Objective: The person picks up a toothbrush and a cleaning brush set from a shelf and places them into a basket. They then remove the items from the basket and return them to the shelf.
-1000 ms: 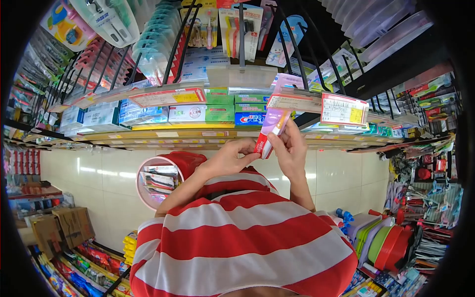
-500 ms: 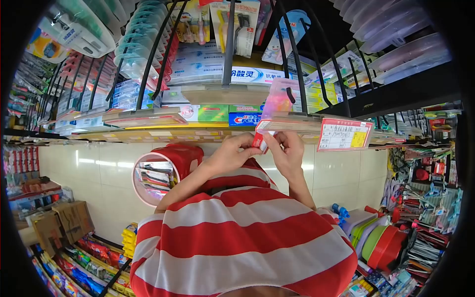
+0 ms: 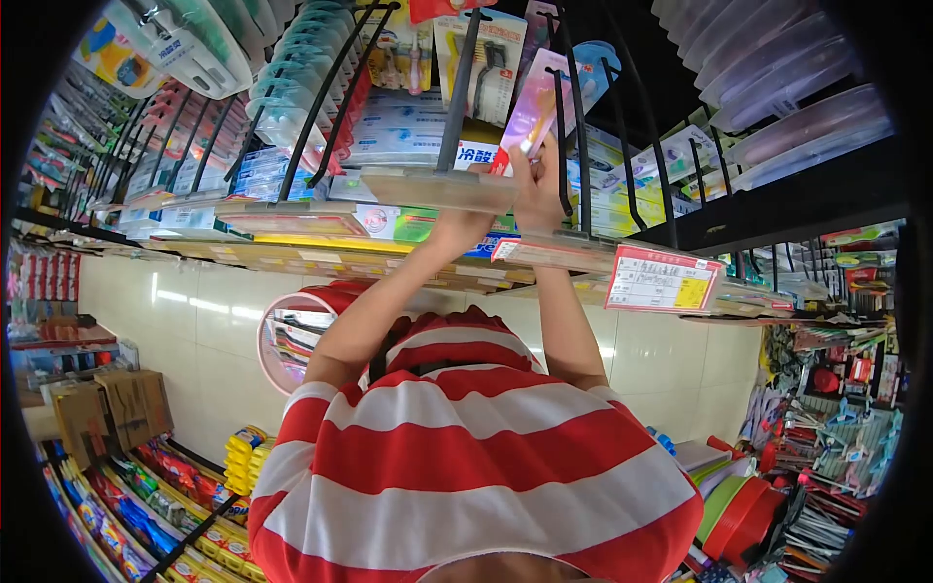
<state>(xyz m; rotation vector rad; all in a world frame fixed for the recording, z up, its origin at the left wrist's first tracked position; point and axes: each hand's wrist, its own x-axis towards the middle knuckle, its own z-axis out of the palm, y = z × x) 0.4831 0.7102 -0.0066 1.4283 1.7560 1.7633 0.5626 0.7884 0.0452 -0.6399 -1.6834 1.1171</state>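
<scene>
Both arms reach up into the rack of black hooks. A pink and purple toothbrush pack [image 3: 535, 102] with a red lower end slants upward between the hooks. My right hand [image 3: 539, 189] is closed on the pack's lower part, its fingers at the red end. My left hand [image 3: 465, 222] is beside it, partly behind a clear label holder [image 3: 437, 190]; its fingers are mostly hidden. To the left of the pack hangs a toothbrush card with a yellow and a black brush [image 3: 486, 63]. A light blue pack [image 3: 595, 73] hangs just behind, to the right.
Toothpaste boxes [image 3: 403, 131] lie on the shelf behind the hooks. A red and white price tag [image 3: 663, 279] juts out at the shelf edge. Below left stands a red bin [image 3: 282, 364] holding packs. Cardboard boxes [image 3: 121, 413] and red and green basins [image 3: 743, 515] are lower down.
Both hands have moved up and forward from below the shelf edge into the hooks. The pink pack has risen with them and now slants beside the hanging card.
</scene>
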